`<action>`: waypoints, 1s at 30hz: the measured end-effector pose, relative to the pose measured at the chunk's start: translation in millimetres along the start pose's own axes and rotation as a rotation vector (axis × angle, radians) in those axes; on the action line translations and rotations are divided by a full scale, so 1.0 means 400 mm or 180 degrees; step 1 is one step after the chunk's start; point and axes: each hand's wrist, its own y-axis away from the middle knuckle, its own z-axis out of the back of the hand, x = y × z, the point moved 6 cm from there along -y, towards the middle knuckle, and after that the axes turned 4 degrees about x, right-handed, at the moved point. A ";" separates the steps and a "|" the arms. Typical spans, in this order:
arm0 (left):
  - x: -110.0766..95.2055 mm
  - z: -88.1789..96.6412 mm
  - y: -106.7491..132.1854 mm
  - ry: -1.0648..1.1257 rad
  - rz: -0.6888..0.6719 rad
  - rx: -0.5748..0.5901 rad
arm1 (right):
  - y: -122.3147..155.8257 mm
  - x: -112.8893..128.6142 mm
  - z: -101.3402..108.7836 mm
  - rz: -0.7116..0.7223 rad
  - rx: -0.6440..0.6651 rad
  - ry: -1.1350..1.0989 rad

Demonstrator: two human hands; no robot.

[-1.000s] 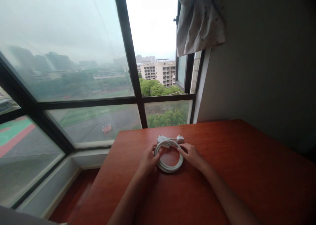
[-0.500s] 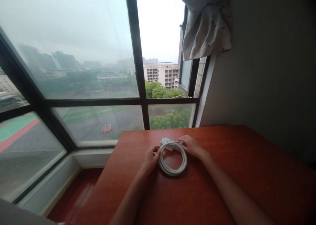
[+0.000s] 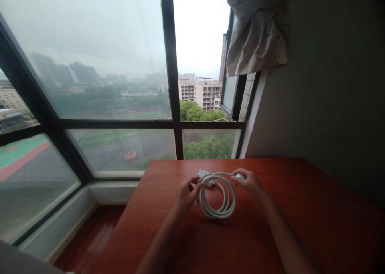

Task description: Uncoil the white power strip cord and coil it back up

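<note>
Hands (image 3: pixel 184 196) (image 3: pixel 251 184) on smooth, round white cable coil (image 3: pixel 215 214)

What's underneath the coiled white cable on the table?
Bare red-brown table shows through the middle of the white cable coil and all around it. The wood right under the loops is covered, and the right hand hides the cable's far end.

— Is there any writing to read here?
— None. The white cable (image 3: pixel 216 198) and its plug (image 3: pixel 203 174) show no legible print.
— And beyond the window (image 3: pixel 120 65)?
— The buildings (image 3: pixel 200 93) are far off and hazy. No sign or number on them can be made out.
</note>
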 end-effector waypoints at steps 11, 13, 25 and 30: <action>0.036 0.125 -0.011 0.0312 0.0360 -0.0584 | 0.054 -0.193 0.153 -0.1017 -0.1353 -0.1767; 0.050 0.173 -0.004 0.0250 0.0507 -0.0865 | 0.061 -0.227 0.181 -0.1078 -0.1661 -0.1972; 0.089 0.290 0.017 0.0000 0.0942 -0.1399 | 0.056 -0.220 0.137 -0.1054 -0.1382 -0.1565; 0.074 0.281 0.013 -0.0363 0.0901 -0.1254 | 0.049 -0.208 0.117 -0.0951 -0.1162 -0.0964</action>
